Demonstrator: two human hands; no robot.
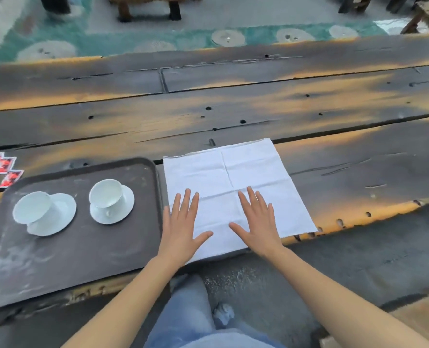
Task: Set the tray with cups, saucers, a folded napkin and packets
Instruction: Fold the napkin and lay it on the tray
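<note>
White napkin (pixel 236 187) lies unfolded on the counter (pixel 334 156) beside the tray (pixel 82 247); both hands, left (pixel 180 222) and right (pixel 257 222), press it with fingers spread flat; folding seems next, so lift an edge; packets (pixel 3 168) wait left.

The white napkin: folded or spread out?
Spread out: the napkin lies flat on the table, crease lines showing, with left hand and right hand pressed on it.
</note>
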